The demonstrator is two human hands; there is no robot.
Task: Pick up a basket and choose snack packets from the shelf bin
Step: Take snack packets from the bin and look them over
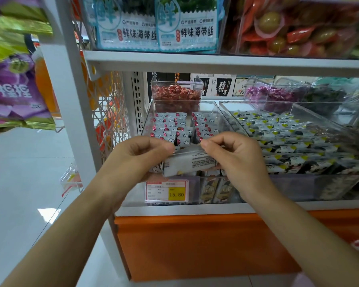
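Both my forearms reached up from the bottom of the view over the orange base panel (195,245) of the shelf unit. My left hand (137,160) pinched the left end of a white snack packet (189,162) between thumb and fingertips, and my right hand (234,156) pinched its right end in the same way, so the packet hung between them with its printed back toward me. I held it just above the front edge of the clear shelf bin (147,119), right over the red and yellow price tag (167,190) reading 15.80. Behind the packet the bin was filled with rows of small white packets marked with red and cloud shapes. Just beside it on the right, a second clear bin (340,125) held packets with yellow corners. Farther back stood a smaller clear box (175,94) of red-wrapped sweets. On the upper shelf (216,61), teal and white seaweed packs (158,32) stood upright.
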